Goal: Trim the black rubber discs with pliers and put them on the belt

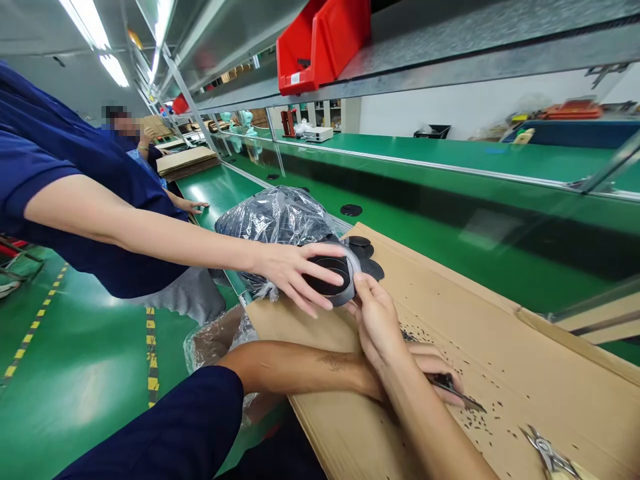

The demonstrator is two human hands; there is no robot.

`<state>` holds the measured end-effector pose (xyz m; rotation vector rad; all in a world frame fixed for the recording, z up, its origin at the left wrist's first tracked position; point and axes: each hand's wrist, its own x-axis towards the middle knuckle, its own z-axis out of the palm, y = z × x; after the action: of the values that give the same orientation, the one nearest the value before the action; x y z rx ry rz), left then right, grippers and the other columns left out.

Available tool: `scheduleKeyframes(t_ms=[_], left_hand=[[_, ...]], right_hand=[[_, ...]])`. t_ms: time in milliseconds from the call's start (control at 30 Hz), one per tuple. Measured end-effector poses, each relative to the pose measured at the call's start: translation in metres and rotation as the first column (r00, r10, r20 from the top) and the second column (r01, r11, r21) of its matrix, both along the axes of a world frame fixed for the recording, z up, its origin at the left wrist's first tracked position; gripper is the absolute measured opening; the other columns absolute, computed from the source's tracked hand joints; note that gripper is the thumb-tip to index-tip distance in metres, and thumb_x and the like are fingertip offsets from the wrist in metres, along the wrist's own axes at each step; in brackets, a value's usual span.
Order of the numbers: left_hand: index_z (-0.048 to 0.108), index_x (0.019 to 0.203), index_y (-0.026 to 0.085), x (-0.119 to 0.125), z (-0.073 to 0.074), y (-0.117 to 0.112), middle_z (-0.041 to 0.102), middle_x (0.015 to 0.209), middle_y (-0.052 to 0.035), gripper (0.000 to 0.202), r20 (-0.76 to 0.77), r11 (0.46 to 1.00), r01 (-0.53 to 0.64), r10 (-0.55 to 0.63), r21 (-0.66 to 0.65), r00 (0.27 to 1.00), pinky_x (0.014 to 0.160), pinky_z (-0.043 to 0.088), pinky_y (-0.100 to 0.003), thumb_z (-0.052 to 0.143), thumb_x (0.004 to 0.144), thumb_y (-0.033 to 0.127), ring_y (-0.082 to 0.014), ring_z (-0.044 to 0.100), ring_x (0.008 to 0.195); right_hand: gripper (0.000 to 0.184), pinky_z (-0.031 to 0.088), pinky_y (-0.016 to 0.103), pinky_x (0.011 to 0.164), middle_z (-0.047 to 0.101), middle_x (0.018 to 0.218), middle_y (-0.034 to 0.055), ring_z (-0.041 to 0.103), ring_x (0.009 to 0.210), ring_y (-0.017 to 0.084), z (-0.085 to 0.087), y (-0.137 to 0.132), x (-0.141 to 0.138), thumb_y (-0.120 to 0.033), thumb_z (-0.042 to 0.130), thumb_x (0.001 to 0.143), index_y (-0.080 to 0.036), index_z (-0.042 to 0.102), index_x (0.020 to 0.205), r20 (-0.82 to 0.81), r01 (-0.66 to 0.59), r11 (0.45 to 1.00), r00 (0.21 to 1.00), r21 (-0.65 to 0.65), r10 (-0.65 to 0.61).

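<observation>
A round grey-rimmed part (353,267), dark inside, is held up over the cardboard (500,347). My right hand (379,317) pinches its near edge between thumb and fingers. A co-worker's hand (295,270) reaches in from the left, its fingers spread across the same part. My left arm crosses under my right forearm. Beyond it, my left hand (437,367) is closed around a dark pointed tool (470,403); its exact kind is unclear. Small black scraps (493,383) lie scattered around that hand. Several black discs (361,247) rest just behind the round part.
A clear plastic bag (280,217) of dark items stands at the left. Metal pliers (547,453) lie near the lower right. Above hangs a shelf with a red bin (320,50). A lone black disc (351,210) is on the green surface. The co-worker stands close at left.
</observation>
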<state>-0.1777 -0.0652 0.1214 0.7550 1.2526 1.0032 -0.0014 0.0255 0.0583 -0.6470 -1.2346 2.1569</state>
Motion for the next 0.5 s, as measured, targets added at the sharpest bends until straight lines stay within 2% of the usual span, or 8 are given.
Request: scheduleKeyframes(t_ms=[67,200,267,300,333,367,433,500], left_hand=[[0.067,0.118,0.017,-0.010,-0.005,0.002,0.071,0.114,-0.0026,0.031,0.079,0.998,0.029,-0.024,-0.058,0.997,0.104,0.053,-0.034,0.047,0.095,0.022,-0.0135,0.068,0.112],[0.068,0.115,0.012,-0.034,-0.011,-0.005,0.072,0.114,-0.0081,0.032,0.342,0.969,0.104,-0.022,-0.225,0.939,0.099,0.058,-0.029,0.062,0.084,0.020,-0.0158,0.069,0.112],[0.065,0.120,0.011,-0.041,-0.010,-0.015,0.071,0.115,-0.0108,0.039,0.423,0.954,0.074,0.058,-0.289,0.904,0.097,0.060,-0.030,0.067,0.081,0.016,-0.0188,0.070,0.112],[0.061,0.125,0.011,-0.041,-0.009,-0.021,0.070,0.117,-0.0123,0.046,0.466,0.938,0.034,0.140,-0.346,0.874,0.093,0.062,-0.032,0.066,0.080,0.012,-0.0207,0.070,0.111],[0.056,0.132,0.011,-0.039,-0.006,-0.028,0.068,0.119,-0.0140,0.054,0.519,0.905,-0.017,0.259,-0.425,0.814,0.088,0.064,-0.033,0.065,0.079,0.009,-0.0222,0.071,0.109],[0.050,0.139,0.013,-0.036,-0.003,-0.034,0.065,0.123,-0.0159,0.061,0.567,0.854,-0.067,0.399,-0.517,0.721,0.083,0.065,-0.032,0.063,0.080,0.006,-0.0227,0.072,0.106],[0.037,0.150,0.016,-0.025,0.004,-0.043,0.056,0.134,-0.0190,0.071,0.598,0.719,-0.108,0.642,-0.686,0.481,0.075,0.066,-0.031,0.058,0.083,0.004,-0.0218,0.073,0.100],[0.030,0.153,0.020,-0.013,0.012,-0.048,0.048,0.141,-0.0192,0.073,0.580,0.618,-0.067,0.766,-0.783,0.277,0.075,0.067,-0.031,0.053,0.086,0.004,-0.0208,0.073,0.097]], right_hand=[[0.050,0.055,0.029,0.072,0.072,0.091,0.0006,0.066,0.090,0.021,0.000,0.002,0.000,-0.064,0.079,0.067,-0.022,0.066,0.091,-0.009,0.012,1.000,1.000,-0.002,-0.012],[0.044,0.056,0.033,0.086,0.071,0.110,0.0011,0.065,0.107,0.023,0.004,0.003,-0.003,-0.054,0.080,0.069,-0.025,0.069,0.100,-0.022,0.017,1.000,1.000,0.014,-0.017],[0.039,0.056,0.033,0.090,0.071,0.112,0.0018,0.064,0.112,0.024,0.007,0.002,-0.005,-0.048,0.082,0.069,-0.026,0.070,0.099,-0.014,0.028,0.999,1.000,0.016,-0.028],[0.038,0.056,0.033,0.090,0.071,0.111,0.0026,0.064,0.112,0.024,0.007,0.002,-0.006,-0.046,0.082,0.069,-0.025,0.070,0.098,-0.009,0.029,1.000,1.000,0.013,-0.029],[0.037,0.057,0.033,0.089,0.071,0.109,0.0035,0.065,0.111,0.024,0.008,0.002,-0.006,-0.045,0.083,0.069,-0.024,0.070,0.097,-0.007,0.024,1.000,1.000,0.008,-0.024],[0.036,0.058,0.032,0.086,0.071,0.108,0.0043,0.066,0.108,0.024,0.008,0.001,-0.005,-0.045,0.083,0.070,-0.024,0.069,0.096,-0.006,0.016,1.000,1.000,0.005,-0.016],[0.036,0.059,0.030,0.081,0.071,0.108,0.0048,0.067,0.104,0.023,0.009,0.000,-0.003,-0.048,0.081,0.073,-0.023,0.069,0.097,0.002,-0.009,1.000,1.000,-0.005,0.009],[0.038,0.059,0.027,0.074,0.070,0.108,0.0047,0.068,0.099,0.021,0.011,-0.002,-0.001,-0.053,0.078,0.077,-0.024,0.069,0.100,0.024,-0.047,0.999,0.999,-0.016,0.047]])
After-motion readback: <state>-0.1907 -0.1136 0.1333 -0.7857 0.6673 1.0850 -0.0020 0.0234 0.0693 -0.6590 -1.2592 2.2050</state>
